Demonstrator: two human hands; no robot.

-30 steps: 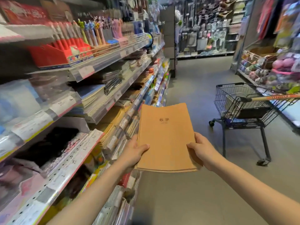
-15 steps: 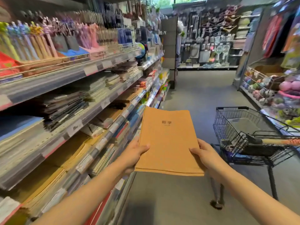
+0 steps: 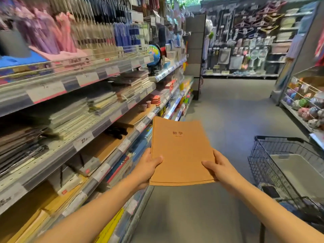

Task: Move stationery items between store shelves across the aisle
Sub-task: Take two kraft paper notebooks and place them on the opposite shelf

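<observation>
Meanwhile both hands [image 3: 184, 170] grip brown notebooks [image 3: 181, 151] over grey aisle floor [image 3: 228, 111]; stationery shelves [image 3: 84, 109] left, cart [image 3: 284, 165] right.

Both forearms are bare to the frame edge. The left hand [image 3: 146, 170] wears nothing. Neither does the right hand [image 3: 221, 168].

The stack of notebooks [image 3: 182, 151] is lying between the left hand [image 3: 146, 170] and right hand [image 3: 221, 168], both gripping its near corners. Shelves [image 3: 70, 109] are running left of the grip, and a shopping cart [image 3: 287, 172] is standing to its right.
</observation>
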